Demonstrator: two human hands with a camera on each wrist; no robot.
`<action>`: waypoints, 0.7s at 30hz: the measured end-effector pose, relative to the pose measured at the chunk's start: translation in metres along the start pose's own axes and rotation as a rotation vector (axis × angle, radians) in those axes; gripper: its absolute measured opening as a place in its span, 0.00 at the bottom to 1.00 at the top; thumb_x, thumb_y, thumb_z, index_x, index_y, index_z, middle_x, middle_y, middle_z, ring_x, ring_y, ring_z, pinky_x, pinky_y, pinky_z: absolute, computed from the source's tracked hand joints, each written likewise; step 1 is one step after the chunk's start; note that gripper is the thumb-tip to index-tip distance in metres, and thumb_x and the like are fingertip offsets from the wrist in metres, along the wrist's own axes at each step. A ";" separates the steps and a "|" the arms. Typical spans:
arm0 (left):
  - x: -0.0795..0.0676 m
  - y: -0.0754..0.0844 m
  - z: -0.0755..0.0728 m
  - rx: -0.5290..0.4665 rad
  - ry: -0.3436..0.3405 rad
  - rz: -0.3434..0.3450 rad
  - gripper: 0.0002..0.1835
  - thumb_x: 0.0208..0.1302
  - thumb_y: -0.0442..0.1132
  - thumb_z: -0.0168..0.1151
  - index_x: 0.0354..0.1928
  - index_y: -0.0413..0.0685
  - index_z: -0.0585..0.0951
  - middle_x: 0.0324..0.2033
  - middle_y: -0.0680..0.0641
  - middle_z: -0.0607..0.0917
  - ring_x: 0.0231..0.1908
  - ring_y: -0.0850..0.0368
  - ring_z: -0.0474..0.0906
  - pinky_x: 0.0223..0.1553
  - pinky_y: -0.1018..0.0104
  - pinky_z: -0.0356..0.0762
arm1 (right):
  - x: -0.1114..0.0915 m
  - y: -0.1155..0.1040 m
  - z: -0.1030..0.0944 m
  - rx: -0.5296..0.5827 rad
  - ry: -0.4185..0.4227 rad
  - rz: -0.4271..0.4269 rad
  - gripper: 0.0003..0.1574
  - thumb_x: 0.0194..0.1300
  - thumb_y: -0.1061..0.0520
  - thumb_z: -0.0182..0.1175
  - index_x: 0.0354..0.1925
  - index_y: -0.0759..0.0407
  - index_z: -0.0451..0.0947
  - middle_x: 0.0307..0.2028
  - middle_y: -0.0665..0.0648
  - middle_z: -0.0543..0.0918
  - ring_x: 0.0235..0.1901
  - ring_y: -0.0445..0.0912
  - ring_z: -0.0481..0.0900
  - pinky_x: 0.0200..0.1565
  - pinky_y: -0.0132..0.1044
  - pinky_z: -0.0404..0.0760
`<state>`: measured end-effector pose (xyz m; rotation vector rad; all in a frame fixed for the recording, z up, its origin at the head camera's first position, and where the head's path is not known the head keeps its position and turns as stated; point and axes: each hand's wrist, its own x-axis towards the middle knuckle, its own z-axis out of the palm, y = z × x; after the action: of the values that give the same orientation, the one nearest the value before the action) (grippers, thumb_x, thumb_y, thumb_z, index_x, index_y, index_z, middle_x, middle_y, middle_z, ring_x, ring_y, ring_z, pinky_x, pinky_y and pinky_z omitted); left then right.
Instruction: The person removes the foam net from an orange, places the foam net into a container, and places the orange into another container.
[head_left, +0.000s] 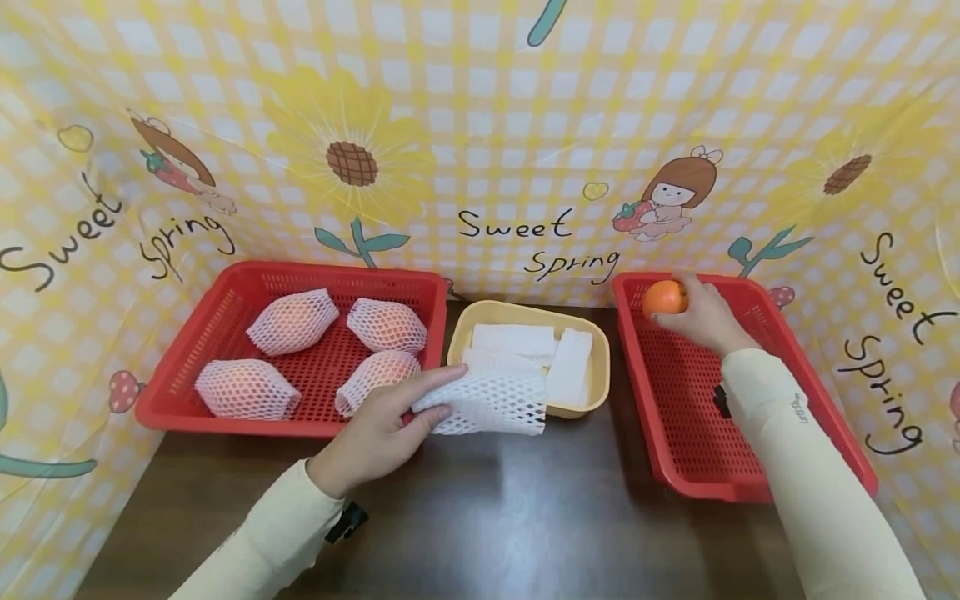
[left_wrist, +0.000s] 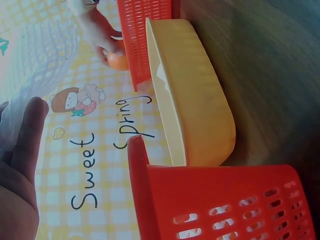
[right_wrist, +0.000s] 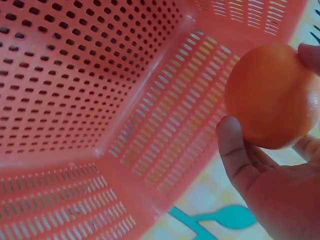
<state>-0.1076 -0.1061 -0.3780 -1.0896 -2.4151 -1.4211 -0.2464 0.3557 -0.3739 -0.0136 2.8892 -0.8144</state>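
Observation:
My left hand (head_left: 382, 433) pinches a white foam net sleeve (head_left: 495, 404) between thumb and fingers, in front of the yellow bin. In the left wrist view the sleeve (left_wrist: 42, 60) shows pale and blurred beside the fingers. My right hand (head_left: 705, 312) grips a smooth, round orange fruit (head_left: 663, 298) at the back left corner of the right red basket (head_left: 712, 417). Close up in the right wrist view, the glossy fruit (right_wrist: 270, 97) lies between thumb and fingers, raised off the basket floor.
In the left red basket (head_left: 292, 429) lie several fruits in net sleeves (head_left: 292, 321). The yellow bin (head_left: 600, 367) between the baskets holds flat white sleeves (head_left: 513, 340). A patterned cloth (head_left: 480, 150) hangs behind the dark table (head_left: 517, 517).

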 end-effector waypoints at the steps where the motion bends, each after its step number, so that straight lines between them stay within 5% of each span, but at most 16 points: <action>1: 0.000 0.000 0.000 0.000 0.000 0.002 0.29 0.63 0.26 0.67 0.67 0.45 0.76 0.60 0.45 0.81 0.41 0.59 0.77 0.38 0.65 0.78 | 0.003 0.001 0.002 -0.011 -0.009 0.011 0.57 0.65 0.44 0.66 0.77 0.64 0.47 0.60 0.74 0.66 0.54 0.66 0.68 0.54 0.65 0.73; 8: -0.001 0.000 0.000 -0.011 -0.001 0.001 0.29 0.63 0.26 0.67 0.67 0.47 0.76 0.59 0.46 0.82 0.38 0.59 0.76 0.35 0.66 0.78 | 0.021 0.012 0.023 -0.054 -0.080 0.054 0.55 0.61 0.46 0.68 0.71 0.72 0.51 0.56 0.75 0.71 0.51 0.66 0.72 0.55 0.64 0.73; 13: -0.005 0.000 0.002 -0.011 -0.006 -0.018 0.28 0.63 0.26 0.68 0.66 0.46 0.77 0.59 0.48 0.82 0.48 0.58 0.80 0.46 0.61 0.81 | 0.024 0.024 0.040 -0.042 -0.104 0.076 0.55 0.61 0.44 0.68 0.70 0.72 0.52 0.56 0.75 0.72 0.51 0.66 0.73 0.56 0.64 0.73; 21: -0.009 -0.004 0.004 -0.016 0.006 -0.054 0.28 0.64 0.26 0.67 0.66 0.49 0.78 0.58 0.49 0.82 0.48 0.59 0.80 0.46 0.62 0.80 | 0.029 0.031 0.051 -0.016 -0.069 0.014 0.50 0.62 0.46 0.66 0.69 0.70 0.56 0.54 0.73 0.73 0.49 0.64 0.74 0.55 0.61 0.74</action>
<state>-0.1025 -0.1085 -0.3871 -1.0293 -2.4510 -1.4598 -0.2673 0.3540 -0.4367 -0.0229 2.8280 -0.7734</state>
